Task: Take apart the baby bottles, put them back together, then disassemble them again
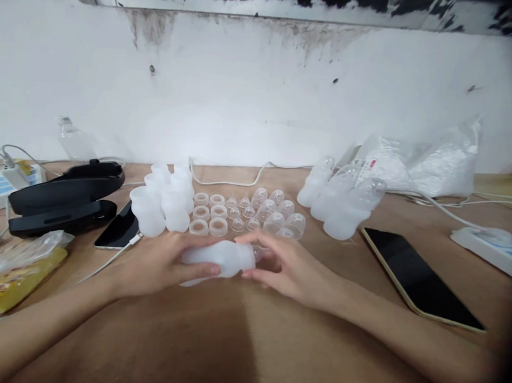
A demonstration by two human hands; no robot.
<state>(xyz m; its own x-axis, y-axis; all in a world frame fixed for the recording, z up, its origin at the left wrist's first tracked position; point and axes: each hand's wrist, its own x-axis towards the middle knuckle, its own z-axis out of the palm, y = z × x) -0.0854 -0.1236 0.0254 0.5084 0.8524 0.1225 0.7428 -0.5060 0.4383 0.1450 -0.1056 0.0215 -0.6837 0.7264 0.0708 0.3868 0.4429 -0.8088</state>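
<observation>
A white translucent bottle (223, 258) lies sideways between my hands, its neck to the right. My left hand (171, 265) is wrapped round its body. My right hand (280, 265) grips the collar at the neck, where a clear nipple shows partly behind the fingers. Beyond them stand open white bottles (150, 211) at left, rows of white rings (200, 212), small clear nipples (236, 224) and clear domed caps (275, 221). Several capped bottles (343, 214) stand at the right.
A black phone (419, 276) lies at right, near a power strip (495, 249). Plastic bags (440, 162) rest against the wall. On the left are another phone (119, 229), a black case (69, 194), a yellow bag (21, 269), a clear bottle (73, 140) and cables.
</observation>
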